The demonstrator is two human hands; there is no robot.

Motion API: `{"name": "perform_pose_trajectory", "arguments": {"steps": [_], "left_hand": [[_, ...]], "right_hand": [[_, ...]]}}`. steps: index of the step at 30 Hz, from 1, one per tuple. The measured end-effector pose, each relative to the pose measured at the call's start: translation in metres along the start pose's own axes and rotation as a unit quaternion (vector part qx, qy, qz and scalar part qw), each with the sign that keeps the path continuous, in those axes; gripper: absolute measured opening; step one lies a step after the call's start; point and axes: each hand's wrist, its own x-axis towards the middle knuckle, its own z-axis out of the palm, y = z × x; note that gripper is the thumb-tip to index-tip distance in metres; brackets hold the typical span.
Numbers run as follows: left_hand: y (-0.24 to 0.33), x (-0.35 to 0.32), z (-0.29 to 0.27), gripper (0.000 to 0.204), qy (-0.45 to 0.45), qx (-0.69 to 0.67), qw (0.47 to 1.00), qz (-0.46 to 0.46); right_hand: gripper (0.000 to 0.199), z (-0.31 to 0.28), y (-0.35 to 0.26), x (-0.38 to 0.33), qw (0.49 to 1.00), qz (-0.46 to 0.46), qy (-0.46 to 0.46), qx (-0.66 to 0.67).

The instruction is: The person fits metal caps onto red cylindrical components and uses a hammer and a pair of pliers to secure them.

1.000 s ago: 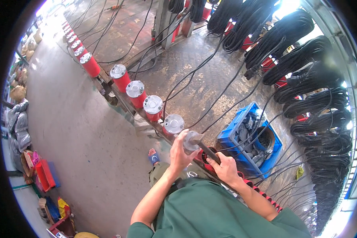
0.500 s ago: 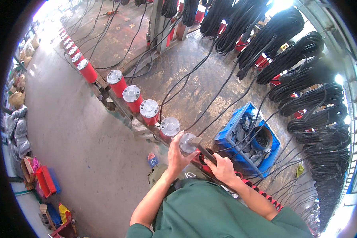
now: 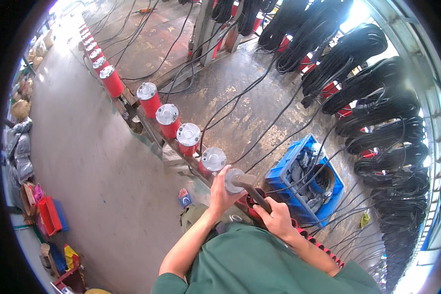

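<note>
Several red tubes [image 3: 168,128] lidded, far left | lid [image 3: 232,179] mid-row, left hand [image 3: 220,194] fingers clasping its edge, seating unclear | right hand [image 3: 279,219] fingers wrapped round tool [image 3: 254,193], head at lid | near right, open tubes [image 3: 319,245] look undone

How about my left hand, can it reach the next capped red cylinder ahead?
Likely yes, if the left hand releases the grey cap: that capped red cylinder stands beyond, nothing visible between.
</note>
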Motion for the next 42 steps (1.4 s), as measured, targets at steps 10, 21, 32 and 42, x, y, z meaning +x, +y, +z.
{"name": "perform_pose_trajectory", "arguments": {"steps": [10, 21, 32, 42], "left_hand": [[0.008, -0.002, -0.003, 0.105, -0.004, 0.021, 0.999, -0.028], [0.008, 0.001, -0.001, 0.105, 0.022, 0.013, 1.000, 0.004], [0.002, -0.002, 0.004, 0.109, 0.039, 0.005, 0.999, 0.018], [0.006, -0.001, 0.003, 0.105, 0.038, 0.000, 0.999, 0.008]], "right_hand": [[0.035, 0.001, 0.013, 0.004, 0.998, 0.062, -0.012, -0.018], [0.035, 0.004, 0.007, -0.002, 0.999, 0.052, -0.001, -0.008], [0.027, 0.002, -0.002, 0.000, 0.999, 0.025, 0.019, 0.007], [0.025, -0.010, -0.007, -0.001, 0.998, 0.037, -0.031, -0.037]]}}
